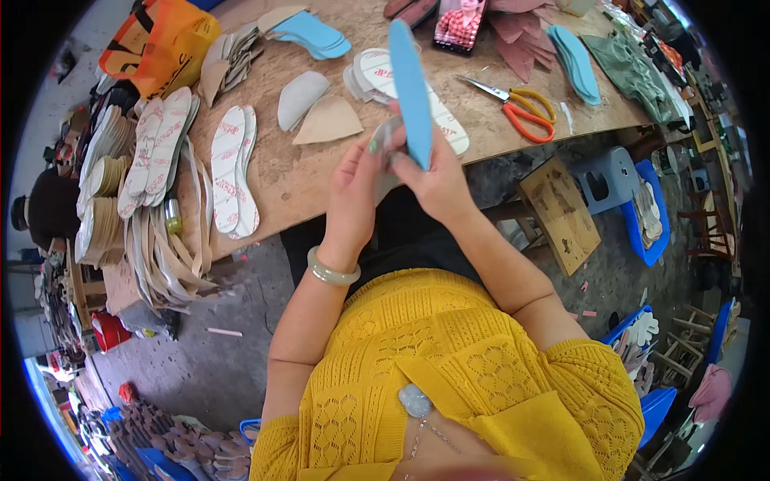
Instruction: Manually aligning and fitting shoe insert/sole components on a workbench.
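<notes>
A light-blue insole (412,92) is held upright above the table edge in my right hand (439,178), its fingers closed round the lower end. Close beside it, my left hand (358,178) has its fingers bent and pressed together on a small pale piece (387,132), partly hidden and blurred. Beyond my hands lie white printed insoles (374,70), partly covered by the blue one. Left of them, a white half-round piece (303,98) and a beige half-round piece (329,120) rest on the wooden table (281,172).
Scissors (523,111) with orange and yellow handles lie open at the right, near a phone (460,24). Blue insoles (309,34) are stacked at the back. Printed insoles (234,172) and hanging strips (164,260) occupy the left. A grey plastic stool (613,178) stands right.
</notes>
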### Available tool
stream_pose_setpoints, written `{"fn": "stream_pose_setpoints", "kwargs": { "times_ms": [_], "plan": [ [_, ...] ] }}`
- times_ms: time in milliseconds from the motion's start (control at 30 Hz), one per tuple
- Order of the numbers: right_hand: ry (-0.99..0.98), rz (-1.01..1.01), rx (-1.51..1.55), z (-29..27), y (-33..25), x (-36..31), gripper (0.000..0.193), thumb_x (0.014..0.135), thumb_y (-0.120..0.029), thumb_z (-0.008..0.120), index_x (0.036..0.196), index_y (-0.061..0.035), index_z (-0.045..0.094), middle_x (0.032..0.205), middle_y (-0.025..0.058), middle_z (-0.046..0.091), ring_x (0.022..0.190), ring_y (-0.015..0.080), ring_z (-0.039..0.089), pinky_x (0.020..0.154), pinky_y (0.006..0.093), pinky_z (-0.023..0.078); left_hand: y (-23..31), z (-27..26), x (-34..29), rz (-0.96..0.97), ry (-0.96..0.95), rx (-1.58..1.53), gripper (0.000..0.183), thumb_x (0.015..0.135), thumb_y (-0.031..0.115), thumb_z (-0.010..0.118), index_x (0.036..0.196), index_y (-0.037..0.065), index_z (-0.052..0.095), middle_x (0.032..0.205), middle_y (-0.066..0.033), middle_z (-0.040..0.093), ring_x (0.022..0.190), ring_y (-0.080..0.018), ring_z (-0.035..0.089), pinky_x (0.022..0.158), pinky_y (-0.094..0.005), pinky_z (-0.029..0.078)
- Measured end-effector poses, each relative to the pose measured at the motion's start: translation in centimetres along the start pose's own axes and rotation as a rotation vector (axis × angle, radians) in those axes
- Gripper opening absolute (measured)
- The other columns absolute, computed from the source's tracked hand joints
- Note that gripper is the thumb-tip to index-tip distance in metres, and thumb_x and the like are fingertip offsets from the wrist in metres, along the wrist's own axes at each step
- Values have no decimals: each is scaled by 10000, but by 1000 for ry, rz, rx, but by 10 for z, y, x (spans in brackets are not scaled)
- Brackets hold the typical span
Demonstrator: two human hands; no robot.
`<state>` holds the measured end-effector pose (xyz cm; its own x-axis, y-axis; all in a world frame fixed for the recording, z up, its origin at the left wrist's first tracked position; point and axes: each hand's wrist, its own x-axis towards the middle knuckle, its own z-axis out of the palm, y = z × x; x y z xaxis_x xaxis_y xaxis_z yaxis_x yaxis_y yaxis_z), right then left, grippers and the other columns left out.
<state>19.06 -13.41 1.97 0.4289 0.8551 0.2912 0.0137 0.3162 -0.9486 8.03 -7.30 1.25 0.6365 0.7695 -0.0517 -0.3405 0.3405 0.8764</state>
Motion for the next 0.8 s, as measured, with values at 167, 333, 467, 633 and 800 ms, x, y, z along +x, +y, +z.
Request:
{"fn": "stream_pose_setpoints", "kwargs": {
  "times_ms": [167, 333, 467, 633, 800],
  "plan": [
    [-60, 77, 117, 1, -5, -1, 557, 794, 37, 545, 1332, -33, 420, 879, -4, 502, 807, 75, 486, 780, 218, 412, 0, -3, -3, -53, -114, -98, 366, 996, 261, 463, 1262, 15, 514, 1149, -55, 598, 1002, -138, 585, 842, -286, 481],
    [-56, 96, 312, -5, 6, -1, 504, 800, 39, 528, 1292, -23, 437, 979, 26, 532, 836, 99, 519, 771, 256, 441, -2, -9, 5, -137, -107, -406, 401, 999, 298, 446, 1278, 16, 503, 1116, -55, 608, 991, -151, 587, 843, -294, 479],
    [-26, 211, 443, -14, 2, -3, 509, 848, -36, 565, 1329, -32, 398, 932, 38, 543, 850, 124, 546, 775, 272, 454, 0, 4, -3, -132, -38, -364, 399, 1004, 289, 435, 1277, 6, 502, 1075, -40, 608, 948, -141, 584, 832, -284, 477],
    [-64, 104, 102, -13, -4, -5, 552, 872, -128, 648, 1346, -35, 381, 967, 33, 555, 864, 105, 539, 773, 257, 448, -8, 12, -13, 190, -74, 256, 328, 1000, 188, 465, 1266, 10, 537, 1067, -11, 609, 918, -82, 555, 799, -225, 452],
    [-28, -35, -68, -16, -5, -10, 567, 853, -15, 601, 1364, -53, 359, 955, 52, 560, 874, 111, 521, 800, 251, 450, -8, 14, -16, 146, -132, 340, 376, 995, 124, 457, 1354, 13, 466, 1249, -58, 573, 1128, -117, 520, 975, -260, 407]
  ]
}}
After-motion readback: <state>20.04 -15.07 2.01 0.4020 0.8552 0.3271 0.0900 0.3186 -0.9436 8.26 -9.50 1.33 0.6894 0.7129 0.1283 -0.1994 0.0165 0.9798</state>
